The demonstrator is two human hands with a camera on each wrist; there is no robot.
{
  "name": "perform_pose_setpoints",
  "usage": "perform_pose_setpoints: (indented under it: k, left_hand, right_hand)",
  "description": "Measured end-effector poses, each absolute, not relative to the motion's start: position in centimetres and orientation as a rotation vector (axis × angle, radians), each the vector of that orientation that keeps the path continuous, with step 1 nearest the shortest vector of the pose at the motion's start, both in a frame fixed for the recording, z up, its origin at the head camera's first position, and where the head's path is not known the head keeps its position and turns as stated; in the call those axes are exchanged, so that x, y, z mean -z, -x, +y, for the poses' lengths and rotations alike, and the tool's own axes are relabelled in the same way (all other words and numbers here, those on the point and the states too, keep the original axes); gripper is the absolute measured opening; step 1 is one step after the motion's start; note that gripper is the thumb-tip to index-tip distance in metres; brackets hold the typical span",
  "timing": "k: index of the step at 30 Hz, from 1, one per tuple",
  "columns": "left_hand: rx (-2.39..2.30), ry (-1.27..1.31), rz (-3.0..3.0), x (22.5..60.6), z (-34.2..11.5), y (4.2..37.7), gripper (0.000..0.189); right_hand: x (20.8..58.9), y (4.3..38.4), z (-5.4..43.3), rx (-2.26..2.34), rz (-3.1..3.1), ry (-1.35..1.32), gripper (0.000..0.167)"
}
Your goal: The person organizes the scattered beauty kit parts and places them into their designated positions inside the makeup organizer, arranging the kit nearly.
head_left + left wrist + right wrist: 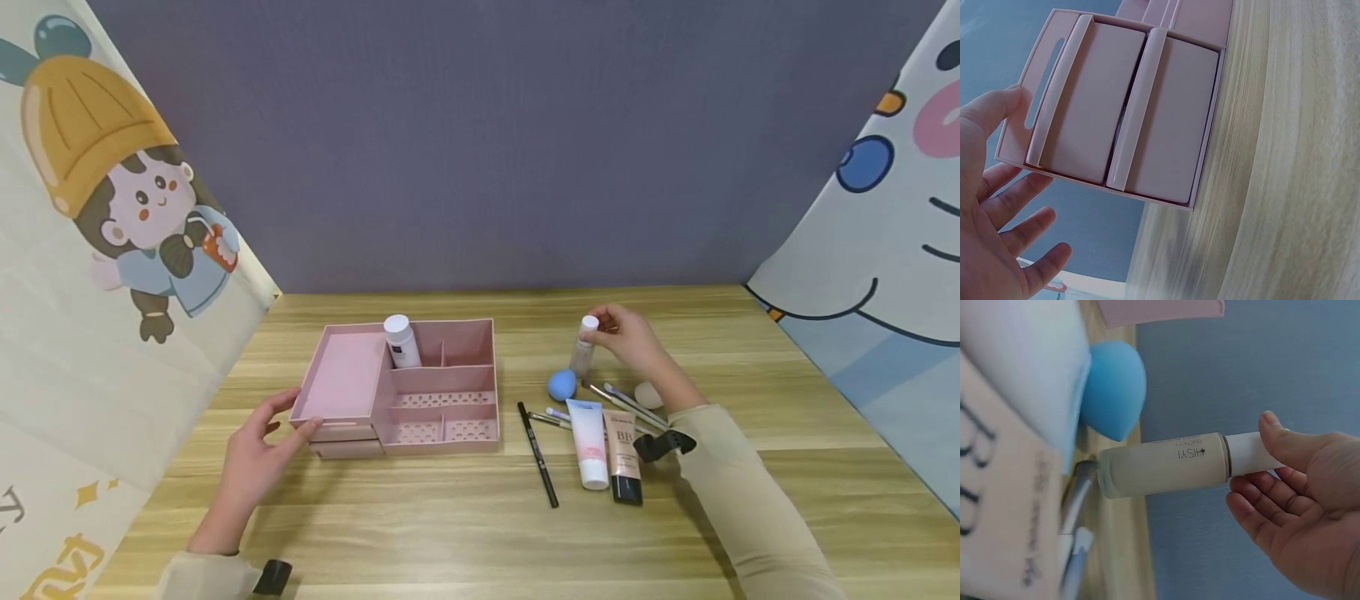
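Observation:
My right hand (626,337) pinches the white cap of a frosted cosmetic bottle (1166,467) between thumb and fingers. This bottle stands nearly upright on the table, its base close to a blue makeup sponge (562,385). On the left, my left hand (258,454) holds the front left corner of a pink makeup organizer (352,375), thumb at the top edge and fingers along the side. Two drawers (1094,103) face the left wrist camera, both pushed in. A white bottle (402,342) stands in the organizer's back compartment.
Right of the organizer lie a black pencil (537,454), a blue-white tube (588,442) and a BB cream tube (623,454). Several makeup brushes (630,404) lie behind the tubes, near a beige sponge (648,395). A grey partition (510,150) rises behind the table.

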State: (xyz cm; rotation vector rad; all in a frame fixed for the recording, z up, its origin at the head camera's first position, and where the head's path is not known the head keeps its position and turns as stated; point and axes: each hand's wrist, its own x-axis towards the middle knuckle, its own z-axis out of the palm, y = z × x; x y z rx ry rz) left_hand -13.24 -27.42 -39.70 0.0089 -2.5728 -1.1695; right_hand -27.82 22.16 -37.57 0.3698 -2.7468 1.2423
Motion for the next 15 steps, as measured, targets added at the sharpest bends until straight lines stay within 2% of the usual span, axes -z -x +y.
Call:
perform_pose_setpoints:
  k: [15]
  left_hand:
    - [1.162,0.006,-2.573,39.9,-27.5,13.4,0.052]
  right_hand:
    - [34.7,28.2,20.9,-1.219,-2.712,-0.415,0.033]
